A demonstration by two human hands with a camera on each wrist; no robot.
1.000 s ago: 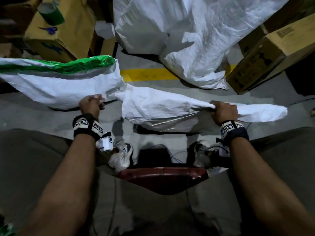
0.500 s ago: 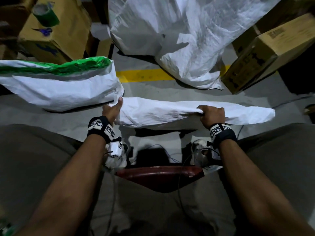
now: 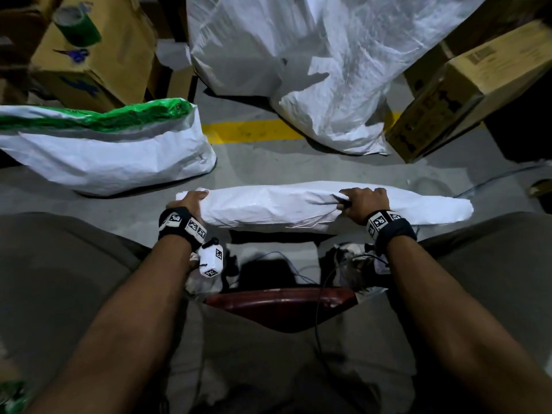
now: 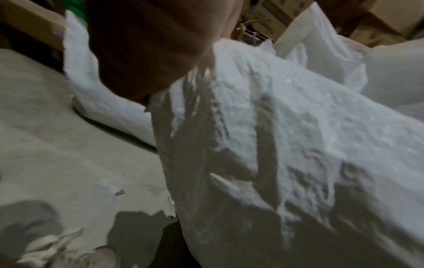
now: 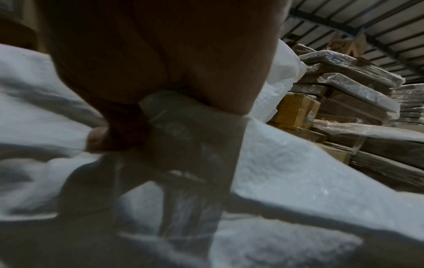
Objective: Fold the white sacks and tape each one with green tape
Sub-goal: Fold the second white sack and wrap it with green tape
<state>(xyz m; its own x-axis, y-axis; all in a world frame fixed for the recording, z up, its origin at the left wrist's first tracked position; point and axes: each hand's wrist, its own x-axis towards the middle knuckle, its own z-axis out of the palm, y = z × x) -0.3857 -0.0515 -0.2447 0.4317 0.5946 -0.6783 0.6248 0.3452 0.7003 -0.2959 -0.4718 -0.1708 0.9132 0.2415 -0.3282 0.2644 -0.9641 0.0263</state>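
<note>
Since a second ago the left hand (image 3: pixel 191 201) has left the taped sack (image 3: pixel 113 156) and come to the left end of the sack (image 3: pixel 280 207), which has drawn in from a loose, sagging spread to a long narrow fold.

Head view: the sack lies crosswise above the floor (image 3: pixel 268 168), just in front of the knees. The left hand lies against its left end, fingers reaching over the top edge; whether they clasp it cannot be told here. The right hand (image 3: pixel 363 204) clenches bunched cloth right of the sack's middle, with the right end sticking out past it. Beyond the sack's left end lies the taped sack. Farther off that way a tape roll (image 3: pixel 78 25) and scissors (image 3: pixel 74 53) sit on a box (image 3: pixel 119 55). Straight beyond the sack is a heap (image 3: pixel 313 61) of white sacks.

Left wrist view: the hand (image 4: pixel 149 45) presses on the sack (image 4: pixel 263 127) at its upper edge; fingers are hidden.

Right wrist view: the hand (image 5: pixel 149 63) pinches a gathered fold of the sack (image 5: pixel 286 172), thumb tip showing.
</note>
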